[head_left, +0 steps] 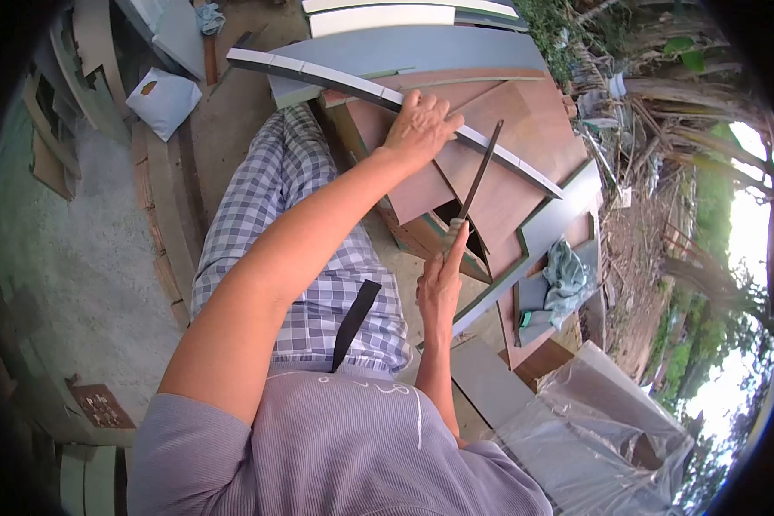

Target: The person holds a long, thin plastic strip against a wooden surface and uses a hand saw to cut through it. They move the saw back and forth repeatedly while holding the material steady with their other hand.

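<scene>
My left hand (421,129) is closed over the middle of a long narrow strip (318,79), its fingers wrapped across the top edge. The strip is dark on one side and whitish along the edge, with thin cross lines at intervals. It lies slantwise over brown wooden panels (499,107). In my right hand (441,279) is a file (482,172), long, thin and dark, gripped by its pale handle. The index finger stretches along the handle, and the file's tip points up past the strip, overlapping its right part in this view.
Grey boards (404,52) are stacked behind the strip. A greenish cloth (566,275) lies on panels at the right, above a clear plastic sheet (593,421). On the left, a white bag (165,103) stands on the floor near leaning boards (95,52). Plants grow along the far right.
</scene>
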{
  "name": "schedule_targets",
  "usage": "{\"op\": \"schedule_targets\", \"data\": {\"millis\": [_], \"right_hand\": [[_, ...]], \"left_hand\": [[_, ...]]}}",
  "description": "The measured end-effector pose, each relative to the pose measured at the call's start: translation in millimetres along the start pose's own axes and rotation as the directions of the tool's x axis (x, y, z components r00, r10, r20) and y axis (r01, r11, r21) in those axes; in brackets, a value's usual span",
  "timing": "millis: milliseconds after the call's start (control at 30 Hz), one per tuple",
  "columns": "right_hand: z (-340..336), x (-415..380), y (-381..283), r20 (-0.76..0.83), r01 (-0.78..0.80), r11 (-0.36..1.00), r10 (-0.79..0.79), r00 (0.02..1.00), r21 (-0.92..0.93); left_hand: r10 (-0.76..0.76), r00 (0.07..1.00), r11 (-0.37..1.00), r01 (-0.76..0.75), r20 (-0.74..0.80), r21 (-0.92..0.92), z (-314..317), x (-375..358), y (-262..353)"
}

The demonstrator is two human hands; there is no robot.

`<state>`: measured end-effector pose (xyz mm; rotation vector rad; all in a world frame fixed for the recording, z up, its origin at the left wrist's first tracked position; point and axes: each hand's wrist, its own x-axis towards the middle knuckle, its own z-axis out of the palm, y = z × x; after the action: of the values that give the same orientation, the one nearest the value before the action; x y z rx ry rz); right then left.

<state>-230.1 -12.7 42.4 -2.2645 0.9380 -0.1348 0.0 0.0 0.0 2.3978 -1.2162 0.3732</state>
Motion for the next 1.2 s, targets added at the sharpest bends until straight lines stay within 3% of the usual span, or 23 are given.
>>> {"op": "schedule_targets", "data": {"millis": [67,100,200,267,300,400,467,567,733,800,900,1033,1133,1167,1200], "right_hand": [[-7.5,17.8,-15.7,0.048,-0.076,0.997,0.075,0.996,0.029],[-13.6,54.7,-3.0,0.0,-0.029,0.999,0.029,1.0,0.029],[-8.0,94.7,-11.1,-0.052,0.102,0.991,-0.097,0.994,0.088],[-16.3,100.3,-41.7,0.007,-0.036,0.958,0.035,0.999,0.283],[-14.8,96.8,-38.8,0.01,-0.032,0.958,0.031,0.999,0.284],[-4.7,56.2,-6.7,0.003,-0.028,0.989,0.028,1.0,0.143],[5.3,19.4,11.0,-0.036,0.082,0.996,-0.083,0.996,-0.031],[1.7,-0.4,1.1,0.028,-0.034,0.999,0.034,0.999,-0.009],[-6.8,75.8,-14.2,-0.042,0.029,0.996,-0.025,0.999,0.079],[-10.3,102.6,-25.7,-0.034,0.028,0.98,-0.022,0.999,0.197],[-3.5,98.0,-7.2,-0.058,0.074,0.991,-0.067,0.996,0.112],[11.4,19.8,9.0,-0.062,0.093,0.995,-0.095,0.993,-0.038],[2.3,-5.1,-5.3,0.037,-0.074,0.997,0.073,0.997,0.036],[2.3,2.6,-1.5,0.027,-0.076,0.996,0.075,0.997,0.038],[3.0,20.5,4.1,-0.042,0.033,0.999,-0.032,0.999,0.018]], "left_hand": [[-0.046,0.999,0.996,0.044,-0.023,-0.071,-8.0,-1.5,-5.1],[-0.03,0.996,0.998,0.024,-0.087,-0.064,-2.0,18.8,3.0],[-0.043,0.998,0.999,0.042,-0.045,-0.021,-1.2,6.7,2.8],[-0.04,0.998,0.999,0.04,-0.049,-0.003,2.5,7.6,0.0],[-0.033,0.998,0.999,0.033,-0.046,0.003,3.1,8.4,-0.8],[-0.037,0.999,0.999,0.037,-0.032,-0.007,4.1,7.9,-0.4],[-0.036,0.998,0.999,0.035,-0.047,-0.01,4.4,6.2,1.3],[-0.024,0.997,0.999,0.021,-0.071,-0.038,2.7,4.5,3.1],[-0.031,0.994,0.999,0.029,-0.101,-0.022,2.6,5.2,0.9],[-0.023,0.993,1.0,0.022,-0.113,-0.01,1.7,4.8,1.2],[-0.048,0.998,0.999,0.048,-0.038,-0.023,-2.1,6.6,0.8],[-0.04,0.999,0.999,0.038,-0.036,-0.035,0.9,4.0,-0.3],[-0.028,0.994,0.999,0.024,-0.109,-0.038,5.2,4.2,0.3],[-0.018,0.993,0.999,0.014,-0.114,-0.041,3.9,4.7,1.2],[-0.023,0.993,0.999,0.017,-0.112,-0.047,5.0,4.8,1.1]]}}
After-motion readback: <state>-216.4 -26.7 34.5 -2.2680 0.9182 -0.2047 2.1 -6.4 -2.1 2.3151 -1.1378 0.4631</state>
